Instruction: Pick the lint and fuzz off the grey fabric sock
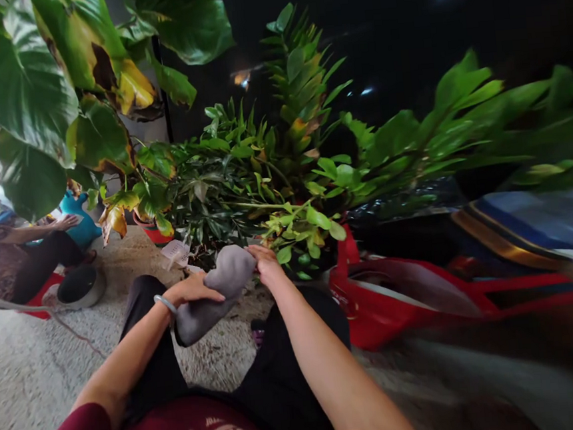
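Beside green foliage point(296, 67), left fingers point(210, 292) and right fingers point(259, 251) grasp a lumpy grey object point(229, 273).

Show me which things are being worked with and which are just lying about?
Being worked with:
- Grey stuffed cloth
- Left hand and right hand, both on it

Just about:
- Leafy plants
- Red bag
- Pot on the floor

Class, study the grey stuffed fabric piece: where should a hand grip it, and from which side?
I'd grip the grey stuffed fabric piece around its middle, just below the rounded, lumpy upper end, coming from the person's left. It slants from lower left to upper right, and the left hand lies across that middle, while the right hand occupies the lumpy end.
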Demonstrator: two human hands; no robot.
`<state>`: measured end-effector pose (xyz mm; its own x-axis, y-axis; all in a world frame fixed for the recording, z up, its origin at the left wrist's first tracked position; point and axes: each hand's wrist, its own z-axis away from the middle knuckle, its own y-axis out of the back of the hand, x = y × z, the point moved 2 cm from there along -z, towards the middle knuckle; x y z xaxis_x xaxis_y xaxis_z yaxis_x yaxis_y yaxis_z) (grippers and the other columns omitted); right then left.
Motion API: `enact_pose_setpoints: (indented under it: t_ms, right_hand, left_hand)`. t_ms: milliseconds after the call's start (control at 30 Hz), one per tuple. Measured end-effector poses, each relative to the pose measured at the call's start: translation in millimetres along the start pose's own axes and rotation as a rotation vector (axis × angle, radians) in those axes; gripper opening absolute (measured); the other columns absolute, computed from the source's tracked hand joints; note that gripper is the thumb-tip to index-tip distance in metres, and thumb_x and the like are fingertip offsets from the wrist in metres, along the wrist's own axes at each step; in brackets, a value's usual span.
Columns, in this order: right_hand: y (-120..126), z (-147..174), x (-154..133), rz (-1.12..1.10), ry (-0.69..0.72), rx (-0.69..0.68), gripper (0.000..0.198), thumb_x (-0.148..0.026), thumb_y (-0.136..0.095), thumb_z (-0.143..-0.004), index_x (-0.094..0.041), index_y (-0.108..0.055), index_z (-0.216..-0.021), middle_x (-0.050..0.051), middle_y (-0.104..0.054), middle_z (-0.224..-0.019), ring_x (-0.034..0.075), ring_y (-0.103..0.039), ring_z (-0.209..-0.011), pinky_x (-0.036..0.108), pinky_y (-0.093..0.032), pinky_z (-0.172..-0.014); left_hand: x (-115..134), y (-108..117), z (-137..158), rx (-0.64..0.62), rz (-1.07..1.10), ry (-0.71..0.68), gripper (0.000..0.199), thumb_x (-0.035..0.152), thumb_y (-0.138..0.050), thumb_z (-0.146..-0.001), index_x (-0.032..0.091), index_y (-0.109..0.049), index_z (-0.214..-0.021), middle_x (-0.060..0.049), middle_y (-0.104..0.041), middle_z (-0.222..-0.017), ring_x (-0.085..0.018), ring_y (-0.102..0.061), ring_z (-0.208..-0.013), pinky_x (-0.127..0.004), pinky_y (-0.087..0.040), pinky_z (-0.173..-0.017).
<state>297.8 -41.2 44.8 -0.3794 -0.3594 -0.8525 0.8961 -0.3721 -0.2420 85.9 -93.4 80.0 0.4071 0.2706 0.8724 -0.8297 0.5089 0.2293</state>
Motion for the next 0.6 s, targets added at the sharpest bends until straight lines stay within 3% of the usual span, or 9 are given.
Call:
enact_pose_setpoints:
  t_ms: [100,200,300,367,467,533,600]
  right_hand:
    - [4.0,10.4,-4.8,-0.013,-0.008,-0.048,0.019,-0.036,-0.074,-0.077,-0.022,-0.062,-0.083,-0.003,-0.064,-0.054,0.014,-0.055,-0.043,0.023,-0.044,-0.041]
    - [-5.9,36.7,-6.5,-0.108,0.014,-0.278,0.033,-0.049,-0.072,-0.08,-0.024,-0.065,-0.1,0.005,-0.079,-0.087,0.02,-0.074,-0.073,0.028,-0.057,-0.058]
    - [-29.9,72.3,7.0,-0.134,0.146,-0.448,0.053,-0.054,-0.082,-0.067,-0.027,-0.068,-0.111,0.006,-0.08,-0.106,0.023,-0.075,-0.094,0.032,-0.06,-0.076]
    - [-46.2,92.3,25.4,-0.075,0.206,-0.426,0.056,-0.049,-0.089,-0.057,-0.025,-0.071,-0.104,0.006,-0.081,-0.101,0.025,-0.075,-0.093,0.034,-0.059,-0.082]
    - [-60.5,110.1,47.5,0.029,0.207,-0.314,0.045,-0.047,-0.089,-0.054,-0.022,-0.074,-0.088,0.006,-0.08,-0.087,0.027,-0.074,-0.082,0.037,-0.059,-0.079]
    - [-64.1,116.9,43.2,0.09,0.264,-0.288,0.035,-0.044,-0.086,-0.057,-0.022,-0.074,-0.081,0.005,-0.079,-0.08,0.027,-0.072,-0.077,0.036,-0.058,-0.075]
    - [-67.6,122.9,19.9,0.138,0.39,-0.299,0.027,-0.04,-0.084,-0.059,-0.022,-0.074,-0.076,0.004,-0.077,-0.077,0.026,-0.071,-0.076,0.035,-0.056,-0.073]
  left_hand:
    - [12.8,15.1,9.1,0.102,0.264,-0.108,0.045,0.037,-0.091,-0.054,0.014,-0.078,-0.09,-0.007,-0.078,-0.086,-0.024,-0.07,-0.08,-0.034,-0.056,-0.077]
    - [37.1,24.7,9.8,0.293,0.513,-0.239,0.055,0.047,-0.092,-0.057,0.015,-0.077,-0.098,-0.009,-0.079,-0.096,-0.026,-0.072,-0.09,-0.037,-0.056,-0.085]
    - [47.5,17.1,7.2,0.393,0.596,-0.303,0.055,0.053,-0.089,-0.062,0.015,-0.076,-0.099,-0.01,-0.079,-0.1,-0.028,-0.072,-0.097,-0.039,-0.055,-0.091]
    - [42.2,7.6,6.1,0.4,0.606,-0.291,0.052,0.055,-0.086,-0.066,0.017,-0.076,-0.1,-0.01,-0.079,-0.102,-0.028,-0.071,-0.099,-0.04,-0.055,-0.093]
    - [23.3,1.8,7.3,0.376,0.623,-0.223,0.049,0.057,-0.083,-0.07,0.019,-0.075,-0.101,-0.01,-0.079,-0.103,-0.029,-0.071,-0.102,-0.042,-0.055,-0.093]
    - [12.2,9.7,8.7,0.344,0.648,-0.256,0.051,0.06,-0.079,-0.073,0.019,-0.075,-0.101,-0.011,-0.078,-0.104,-0.029,-0.07,-0.106,-0.041,-0.055,-0.095]
    - [5.2,28.3,8.8,0.364,0.672,-0.338,0.054,0.067,-0.069,-0.077,0.018,-0.075,-0.099,-0.012,-0.077,-0.107,-0.029,-0.069,-0.109,-0.04,-0.055,-0.094]
